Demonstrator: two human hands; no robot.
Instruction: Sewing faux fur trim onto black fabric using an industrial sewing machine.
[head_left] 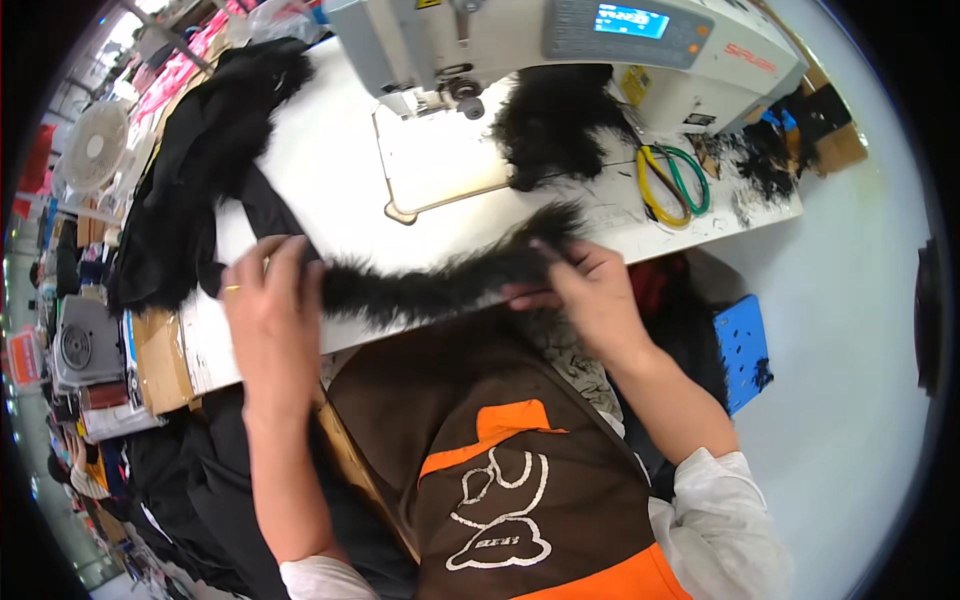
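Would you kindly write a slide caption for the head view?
Left hand and right hand hold a black furry strip in front of a sewing machine.

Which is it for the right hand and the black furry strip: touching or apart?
Touching: the head view shows the right hand gripping the black furry strip near its end.

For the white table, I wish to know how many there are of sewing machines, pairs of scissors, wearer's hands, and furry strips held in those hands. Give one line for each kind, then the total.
Sewing machine: 1
Scissors with yellow and green handles: 1
Hands: 2 (left hand, right hand)
Black furry strip: 1
Total: 5
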